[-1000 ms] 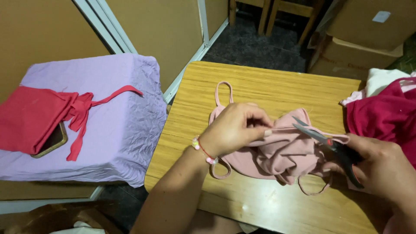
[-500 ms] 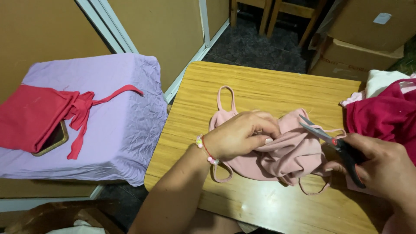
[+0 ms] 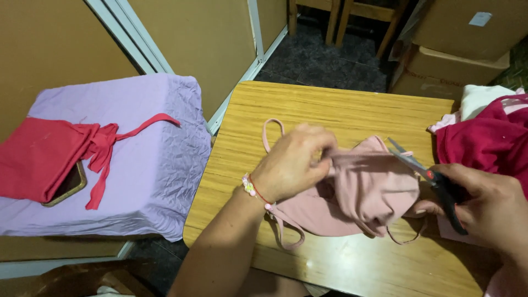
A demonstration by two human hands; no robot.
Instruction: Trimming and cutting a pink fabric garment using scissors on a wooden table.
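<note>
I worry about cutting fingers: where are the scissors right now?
In the head view, the scissors are at the right, held in the right hand, blades against the pink garment on the wooden table.

The left hand (image 3: pixel 291 162) reaches in from the lower middle, forearm bare, a beaded band at the wrist. Its back faces up and its fingers (image 3: pixel 324 148) are curled and pinched shut on the pink top (image 3: pixel 368 190). The right hand (image 3: pixel 492 212) comes in from the right edge, knuckles up, fingers wrapped through the scissors (image 3: pixel 434 181), whose blades point toward the left fingers.
</note>
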